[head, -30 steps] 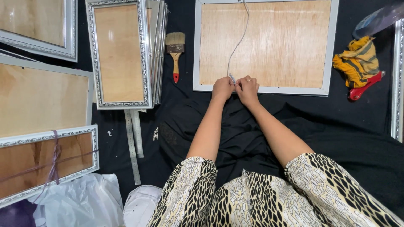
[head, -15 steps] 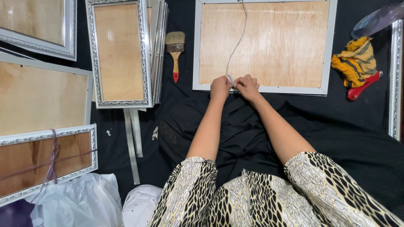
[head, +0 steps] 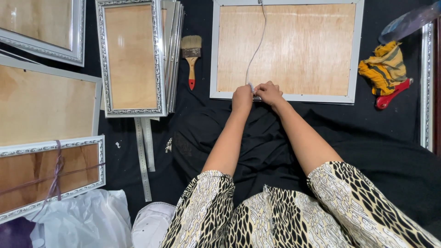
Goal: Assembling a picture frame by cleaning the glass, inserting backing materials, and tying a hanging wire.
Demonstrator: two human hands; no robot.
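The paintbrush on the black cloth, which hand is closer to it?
Left. The left hand is just to the right of the paintbrush and a little below it; the right hand sits farther right, beyond the left.

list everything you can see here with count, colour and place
frame being worked on: 1, silver rim with bare wood back, top centre
cord: 1, pale, runs down that frame's back to the hands
other frames: at least 4, silver with wood backs, left side; one tied with purple string; more stacked behind the upright one
frame edge: 1, silver, far right
paintbrush: 1, wooden handle with red tip, between the frames
rulers: 2, metal, left of the lap
rag: 1, yellow striped, right
red-handled tool: 1, under the rag
plastic bag: 1, white, bottom left
black cloth: covers the floor
left hand: grip on the cord at the frame's near edge
right hand: grip beside it, on the same spot
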